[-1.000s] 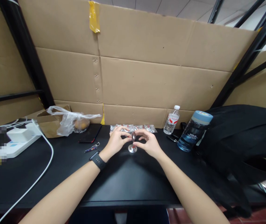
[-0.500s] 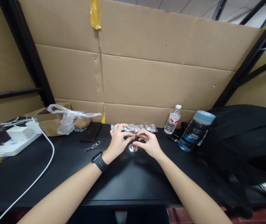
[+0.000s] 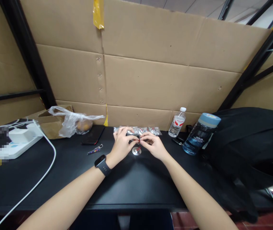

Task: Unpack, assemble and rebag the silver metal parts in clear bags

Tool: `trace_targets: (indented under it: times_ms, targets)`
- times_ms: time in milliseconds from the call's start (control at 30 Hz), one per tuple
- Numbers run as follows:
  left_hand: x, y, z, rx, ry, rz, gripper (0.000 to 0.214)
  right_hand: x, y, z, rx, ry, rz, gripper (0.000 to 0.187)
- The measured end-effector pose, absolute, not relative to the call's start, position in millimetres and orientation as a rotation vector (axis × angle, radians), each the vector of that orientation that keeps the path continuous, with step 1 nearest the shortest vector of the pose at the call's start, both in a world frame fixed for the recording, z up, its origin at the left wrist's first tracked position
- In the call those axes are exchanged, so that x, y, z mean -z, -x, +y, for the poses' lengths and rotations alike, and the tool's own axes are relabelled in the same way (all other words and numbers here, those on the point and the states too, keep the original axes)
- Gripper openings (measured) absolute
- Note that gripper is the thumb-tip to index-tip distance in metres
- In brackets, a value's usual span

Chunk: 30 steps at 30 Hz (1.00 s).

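Note:
A small silver cymbal (image 3: pixel 136 151) with a raised middle and a red cord lies flat on the black table, just below my hands. Above it, a second shiny disc (image 3: pixel 139 139), seen nearly edge-on with red cord by it, is pinched between the fingertips of both hands. My left hand (image 3: pixel 122 142), with a dark watch on its wrist, grips from the left with thumb and forefinger. From the right, the thumb and fingers of my right hand (image 3: pixel 152 146) close on the disc or its red cord; fingers partly hide the contact.
Clear plastic packets (image 3: pixel 153 130) with shiny round pieces lie behind my hands. A water bottle (image 3: pixel 177 123), a blue-lidded bottle (image 3: pixel 200 134) and black cloth (image 3: pixel 251 143) stand right. Left are a keychain (image 3: pixel 95 149), dark tablet (image 3: pixel 92 135), plastic bag (image 3: pixel 69 124) and power strip (image 3: pixel 23 147).
My right thumb has lifted from near the lower cymbal up to the held disc, and the fingertips have come closer together. More red cord shows on the lower cymbal.

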<state>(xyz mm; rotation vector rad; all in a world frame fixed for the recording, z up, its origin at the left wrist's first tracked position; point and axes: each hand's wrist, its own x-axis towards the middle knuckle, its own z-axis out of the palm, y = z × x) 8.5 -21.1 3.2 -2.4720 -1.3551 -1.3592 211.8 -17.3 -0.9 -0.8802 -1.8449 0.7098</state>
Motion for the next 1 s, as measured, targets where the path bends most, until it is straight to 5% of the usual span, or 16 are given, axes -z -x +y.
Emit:
trace_targets:
  times_ms: [533, 1000]
  targets:
    - [-5, -11, -27, 1.304, 2.570, -1.360, 0.016, 0, -211, -20, -0.356, 1.021, -2.102, 0.005]
    - [8, -5, -12, 1.057, 2.736, -1.421, 0.011, 6, -213, -17, -0.476, 1.001, -2.098, 0.009]
